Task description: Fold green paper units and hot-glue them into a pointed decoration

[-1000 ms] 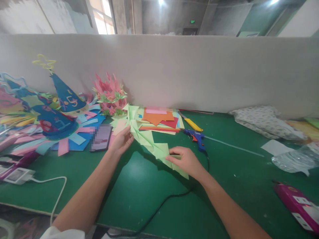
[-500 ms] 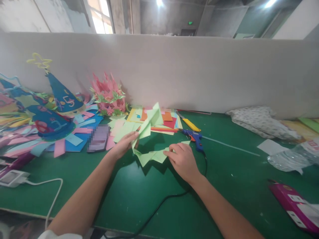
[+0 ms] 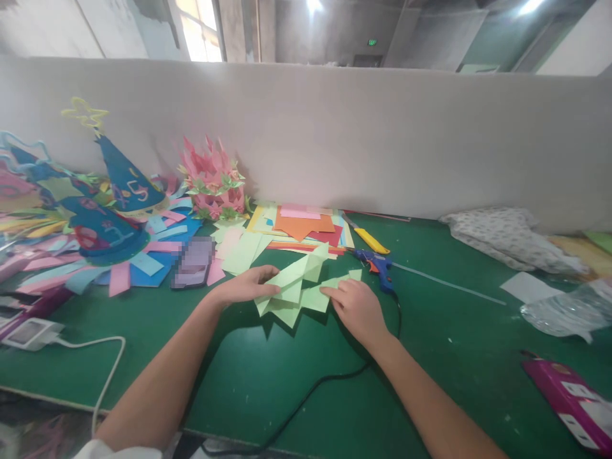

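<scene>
A chain of folded light-green paper pieces [image 3: 299, 290] lies bunched on the green table [image 3: 268, 376] between my hands. My left hand [image 3: 243, 289] grips its left end, fingers curled over the paper. My right hand [image 3: 356, 307] rests on its right end, fingers pressing the paper down. More loose green and pink paper pieces [image 3: 239, 250] lie just behind, next to a phone [image 3: 194, 262].
A stack of coloured paper sheets [image 3: 302, 227], a yellow craft knife [image 3: 367, 238] and a blue glue gun [image 3: 378, 264] with its black cord sit behind my right hand. Blue paper cone hats [image 3: 112, 204] and a pink paper flower [image 3: 213, 182] crowd the left. Cloth, plastic and a magenta box [image 3: 568, 398] are at right.
The green paper chain, stretched out diagonally a second ago, was lifted and folded in by my left hand and now lies gathered in a compact bunch between both hands.
</scene>
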### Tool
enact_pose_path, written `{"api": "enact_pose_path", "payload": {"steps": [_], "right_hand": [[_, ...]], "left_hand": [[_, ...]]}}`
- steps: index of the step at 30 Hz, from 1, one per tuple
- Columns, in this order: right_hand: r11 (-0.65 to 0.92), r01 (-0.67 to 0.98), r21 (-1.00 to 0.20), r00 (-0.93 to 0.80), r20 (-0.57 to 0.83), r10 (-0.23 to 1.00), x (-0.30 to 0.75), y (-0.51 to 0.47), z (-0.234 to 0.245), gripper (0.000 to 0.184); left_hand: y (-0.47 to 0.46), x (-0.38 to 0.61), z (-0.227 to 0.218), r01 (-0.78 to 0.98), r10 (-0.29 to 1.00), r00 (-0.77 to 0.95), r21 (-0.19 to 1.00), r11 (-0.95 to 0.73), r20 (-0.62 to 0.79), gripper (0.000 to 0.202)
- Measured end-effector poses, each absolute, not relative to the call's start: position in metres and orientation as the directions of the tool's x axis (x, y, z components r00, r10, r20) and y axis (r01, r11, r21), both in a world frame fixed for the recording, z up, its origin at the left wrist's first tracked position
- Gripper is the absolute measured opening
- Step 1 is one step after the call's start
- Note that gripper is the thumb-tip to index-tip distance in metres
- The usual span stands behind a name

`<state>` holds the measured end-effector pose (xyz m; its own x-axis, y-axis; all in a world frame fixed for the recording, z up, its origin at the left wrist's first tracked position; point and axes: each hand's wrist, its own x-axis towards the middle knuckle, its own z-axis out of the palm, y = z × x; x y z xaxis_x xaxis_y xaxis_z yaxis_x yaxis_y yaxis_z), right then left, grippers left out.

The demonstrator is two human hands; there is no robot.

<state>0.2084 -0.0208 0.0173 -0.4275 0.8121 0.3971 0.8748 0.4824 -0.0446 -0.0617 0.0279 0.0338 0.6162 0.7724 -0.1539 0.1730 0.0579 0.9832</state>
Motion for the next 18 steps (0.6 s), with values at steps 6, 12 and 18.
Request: {"api": "enact_pose_path", "payload": {"steps": [6, 12, 18], "right_hand": [[0.275, 0.961, -0.04, -0.233, 0.426, 0.874, 0.208, -0.03, 0.025, 0.04], [0.223, 0.839, -0.496, -0.084, 0.288, 0.954, 0.208, -0.027, 0.022, 0.041], [0.138, 0.359, -0.923, 0.123, 0.193, 0.974, 0.202, -0.016, 0.01, 0.028]], "left_hand": [[0.025, -0.053, 0.035, 0.032, 0.793, 0.598, 0.992, 0.118, -0.114, 0.029], [0.025, -0.046, 0.03, -0.088, 0.858, 0.504, 0.983, 0.16, -0.095, 0.043], [0.023, -0.035, 0.027, -0.203, 0.88, 0.463, 0.953, 0.226, -0.11, 0.05]]}}
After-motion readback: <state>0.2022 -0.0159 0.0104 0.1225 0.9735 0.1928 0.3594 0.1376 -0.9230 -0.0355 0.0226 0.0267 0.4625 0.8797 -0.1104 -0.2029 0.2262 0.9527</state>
